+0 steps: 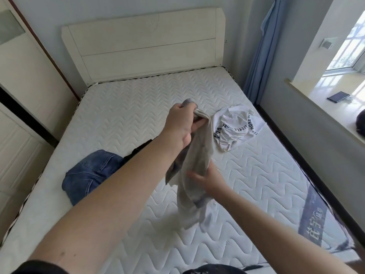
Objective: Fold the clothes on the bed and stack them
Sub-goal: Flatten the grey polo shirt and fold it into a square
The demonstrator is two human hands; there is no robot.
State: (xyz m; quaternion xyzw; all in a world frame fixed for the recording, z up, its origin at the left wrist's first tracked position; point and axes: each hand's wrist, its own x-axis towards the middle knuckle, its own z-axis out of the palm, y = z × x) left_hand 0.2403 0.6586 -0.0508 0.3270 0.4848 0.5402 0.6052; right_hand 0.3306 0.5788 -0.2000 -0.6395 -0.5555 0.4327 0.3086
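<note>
Close to the camera: two bare arms reaching out over the bed. Under them, a big white mattress with wavy stitching. On its right edge, a dark blue label with pale writing, too blurry to read. Behind it, a cream headboard.

Up in the air over the middle of the mattress: a long grey garment, hanging down loose. Left hand at the top end, fingers curled tight around the cloth. Right hand lower down, touching the side of the cloth, fingers partly hidden, so cannot tell the grip.

Lying on the left: blue jeans, bunched up, next to something dark. Lying farther right: a crumpled white T-shirt, with black letters, "LITTLE" and "MORE" among them.
</note>
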